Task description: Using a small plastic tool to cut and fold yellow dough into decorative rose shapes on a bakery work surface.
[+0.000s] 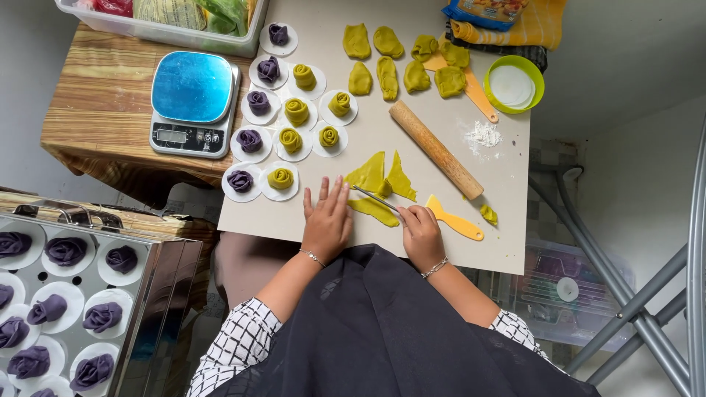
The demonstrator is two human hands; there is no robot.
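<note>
Both hands low: left hand [327, 220] flat (fingers spread), right hand [421, 234] gripping knife [376, 199].

blue-orange packet [485, 11] top; scale's grey screen [171, 135] left.

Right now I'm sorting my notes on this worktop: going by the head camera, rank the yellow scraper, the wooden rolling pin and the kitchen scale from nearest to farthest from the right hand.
1. Yellow scraper: just right of the right hand.
2. Wooden rolling pin: above it, lying diagonally on the board.
3. Kitchen scale: far upper left, on the wooden table.
</note>
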